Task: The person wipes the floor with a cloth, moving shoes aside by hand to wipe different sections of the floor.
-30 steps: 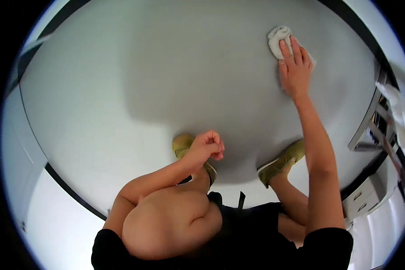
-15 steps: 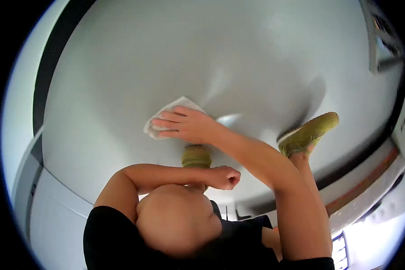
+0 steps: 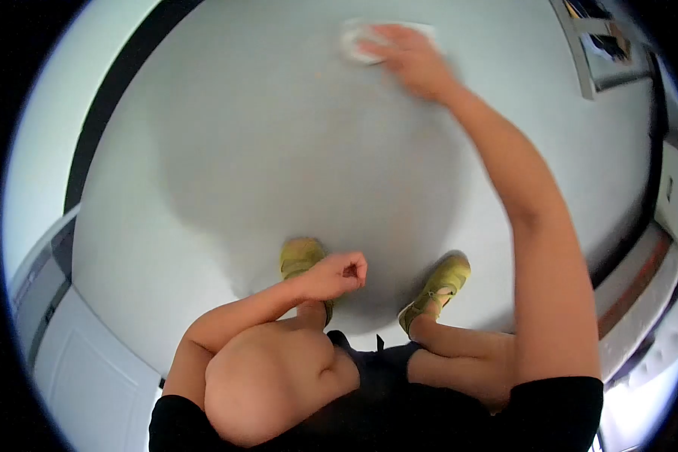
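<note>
Head view shows us a person's two bare hands over a smooth, pale grey floor [image 3: 241, 113], and we take the yellow-green, low-cut left shoe [image 3: 300, 255] as our landmark. Well beyond that shoe, off to its right, we find a crumpled white fabric cloth [image 3: 351, 44] lying on the floor. The right hand [image 3: 418, 68] rests over the cloth at the end of an outstretched arm. Its fingers reach out across the fabric, with a gap showing between at least two of them; motion blur keeps us from telling how the others lie. Just to the right of the left shoe, we see the left hand [image 3: 331, 277] above the floor, its fingers pressed together and curled inward as a loose fist. Whether the left forearm touches the bare, bent knee [image 3: 260, 392], on the near side of that shoe, we cannot tell. To the shoe's right, well apart, we notice the matching yellow-green right shoe [image 3: 446, 280]. Far to its left and beyond it, a broad black border strip [image 3: 117, 98] edges the floor, and far to its right and beyond it we make out a grey, straight-sided frame [image 3: 583, 68].
</note>
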Demonstrator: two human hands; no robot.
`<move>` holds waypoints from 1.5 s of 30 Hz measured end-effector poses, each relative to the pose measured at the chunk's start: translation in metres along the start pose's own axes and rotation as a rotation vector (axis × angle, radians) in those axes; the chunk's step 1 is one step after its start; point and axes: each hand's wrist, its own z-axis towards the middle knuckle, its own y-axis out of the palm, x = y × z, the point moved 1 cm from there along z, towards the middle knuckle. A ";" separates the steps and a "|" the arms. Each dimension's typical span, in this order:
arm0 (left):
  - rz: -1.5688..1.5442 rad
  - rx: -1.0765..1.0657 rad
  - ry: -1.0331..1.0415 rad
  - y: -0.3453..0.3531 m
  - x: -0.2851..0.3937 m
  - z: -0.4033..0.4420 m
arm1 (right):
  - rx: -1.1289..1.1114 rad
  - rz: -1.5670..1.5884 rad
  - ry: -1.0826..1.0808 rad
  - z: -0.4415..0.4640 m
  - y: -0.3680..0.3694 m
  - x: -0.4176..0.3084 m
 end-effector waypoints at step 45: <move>0.060 0.575 -0.139 0.031 0.060 -0.039 | -0.219 0.354 -0.635 -0.146 -0.008 -0.047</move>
